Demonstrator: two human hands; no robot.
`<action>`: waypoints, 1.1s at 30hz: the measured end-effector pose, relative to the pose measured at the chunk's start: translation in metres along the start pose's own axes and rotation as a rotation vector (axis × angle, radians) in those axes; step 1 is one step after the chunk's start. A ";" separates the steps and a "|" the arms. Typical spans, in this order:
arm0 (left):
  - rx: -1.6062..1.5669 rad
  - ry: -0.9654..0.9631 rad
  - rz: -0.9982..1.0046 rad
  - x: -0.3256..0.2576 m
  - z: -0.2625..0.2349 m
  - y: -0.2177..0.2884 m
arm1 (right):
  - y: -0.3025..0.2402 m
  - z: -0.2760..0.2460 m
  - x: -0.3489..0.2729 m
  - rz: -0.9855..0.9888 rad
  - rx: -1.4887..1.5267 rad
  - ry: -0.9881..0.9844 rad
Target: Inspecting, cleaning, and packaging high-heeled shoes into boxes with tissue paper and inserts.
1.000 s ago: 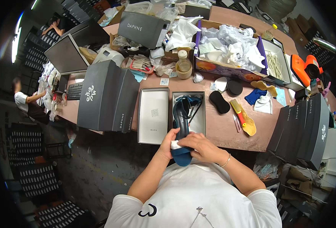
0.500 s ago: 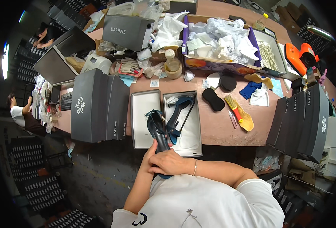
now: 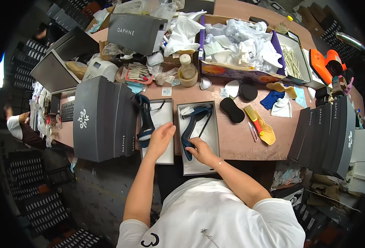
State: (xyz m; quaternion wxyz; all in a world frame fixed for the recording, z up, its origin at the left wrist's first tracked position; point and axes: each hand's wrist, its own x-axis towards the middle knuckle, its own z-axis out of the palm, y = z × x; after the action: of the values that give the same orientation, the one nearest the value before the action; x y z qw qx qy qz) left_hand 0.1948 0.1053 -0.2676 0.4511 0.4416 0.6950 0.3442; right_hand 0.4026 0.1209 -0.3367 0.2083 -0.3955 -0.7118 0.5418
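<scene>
My left hand (image 3: 159, 139) holds a dark blue high-heeled sandal (image 3: 144, 119) over the left edge of a shallow grey box lid (image 3: 166, 118). To its right stands an open grey shoebox (image 3: 209, 136) with a second blue sandal (image 3: 193, 126) lying inside. My right hand (image 3: 201, 151) grips that sandal near its toe end, inside the box. Both boxes sit at the front edge of the brown worktable (image 3: 240, 140).
A stack of dark grey shoeboxes (image 3: 102, 118) lies left of the lid, another row (image 3: 327, 132) stands at the right. A yellow brush (image 3: 255, 120), black pads (image 3: 232, 109), a small bottle (image 3: 186, 68) and a box of white paper (image 3: 240, 45) crowd the table. A person sits far left (image 3: 19, 126).
The sandal held close to my body has been carried up and left over the lid. My right hand let go of it and reached into the box onto the other sandal.
</scene>
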 end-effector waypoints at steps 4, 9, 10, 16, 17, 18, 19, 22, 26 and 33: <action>-0.742 -0.302 -0.310 -0.018 0.031 0.001 | -0.067 -0.042 -0.020 -0.251 -0.059 -0.130; -1.183 -0.113 -0.176 -0.035 0.027 0.018 | -0.096 -0.063 -0.038 -0.456 -0.357 0.089; -1.317 -0.041 -0.114 -0.045 0.013 0.019 | -0.080 -0.073 -0.044 -0.347 -0.280 0.131; -1.132 0.206 0.023 -0.097 -0.058 0.020 | -0.031 -0.074 -0.030 -0.128 -0.175 0.066; -1.139 0.217 0.027 -0.100 -0.055 0.023 | -0.030 -0.062 -0.021 -0.164 -0.233 0.027; -1.149 0.231 0.035 -0.102 -0.050 0.025 | -0.025 -0.047 -0.012 -0.122 -0.379 -0.075; -1.158 0.235 0.025 -0.102 -0.044 0.025 | -0.017 -0.032 -0.001 -0.075 -0.532 -0.173; -1.213 0.247 -0.035 -0.105 -0.028 0.016 | 0.012 0.004 -0.002 -0.133 -0.830 -0.362; -1.154 0.237 -0.080 -0.100 -0.021 0.008 | 0.041 0.021 -0.031 -0.189 -0.684 -0.427; -0.945 0.139 -0.153 -0.069 0.009 0.035 | -0.032 -0.100 0.040 -0.249 -0.273 -0.250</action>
State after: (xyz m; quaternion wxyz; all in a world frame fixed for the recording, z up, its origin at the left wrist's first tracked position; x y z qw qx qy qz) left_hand 0.2272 0.0555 -0.2180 0.5789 0.1118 0.5216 0.6167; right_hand 0.4404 0.2105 -0.2792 0.1284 -0.2586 -0.8421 0.4554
